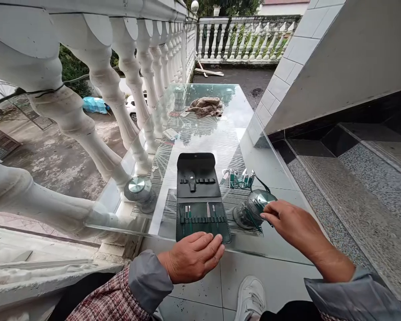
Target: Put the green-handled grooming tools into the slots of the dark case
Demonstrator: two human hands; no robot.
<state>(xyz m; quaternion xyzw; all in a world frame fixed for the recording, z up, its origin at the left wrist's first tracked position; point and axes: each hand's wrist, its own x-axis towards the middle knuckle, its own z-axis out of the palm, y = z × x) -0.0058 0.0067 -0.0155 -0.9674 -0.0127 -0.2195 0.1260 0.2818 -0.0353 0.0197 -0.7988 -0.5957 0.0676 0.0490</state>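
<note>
A dark manicure case [199, 200] lies unfolded on the glass table [200, 142], with several slim tools [207, 210] in the loops of its lower half and bare loops in its upper half. My left hand [195, 257] rests at the case's near edge, fingers stretched out and close together. To the right, my right hand [289, 223] is pinched beside several slim green tools [252, 215] above a metal-capped table leg; what is between its fingertips is too small to make out. Nail clippers and scissors [239, 179] with green parts lie in a group beyond that leg.
A crumpled brown cloth [205, 107] lies at the table's far end, and a small card [170, 133] at its left side. White balusters [100, 129] run along the left. Stone steps [350, 187] rise on the right. A white shoe [250, 296] is below the near edge.
</note>
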